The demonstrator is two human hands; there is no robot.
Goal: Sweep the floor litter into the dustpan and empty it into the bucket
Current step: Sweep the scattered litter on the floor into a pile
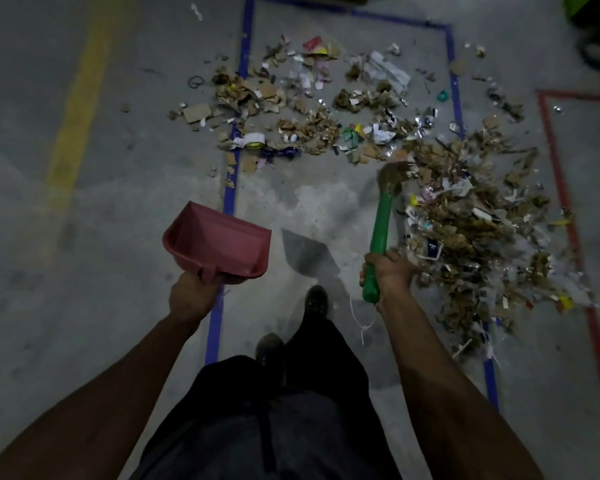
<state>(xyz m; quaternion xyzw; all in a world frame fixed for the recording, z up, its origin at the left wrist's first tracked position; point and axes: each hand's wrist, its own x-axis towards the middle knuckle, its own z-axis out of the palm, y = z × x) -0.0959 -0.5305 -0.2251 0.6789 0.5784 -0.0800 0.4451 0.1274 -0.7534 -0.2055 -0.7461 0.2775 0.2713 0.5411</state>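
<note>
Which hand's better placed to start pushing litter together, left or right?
Right. The right hand grips the green broom, its bristles already at the edge of the litter pile. The left hand holds the red dustpan in the air, apart from the litter.

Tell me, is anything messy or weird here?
Yes. Litter is scattered across the floor, spilling over the blue tape lines. The dustpan in the left hand is up in the air, holding nothing yet.

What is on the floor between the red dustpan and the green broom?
Only bare grey floor with the dustpan's shadow, head view. The dustpan is held up empty in the left hand; the broom touches the litter.
</note>
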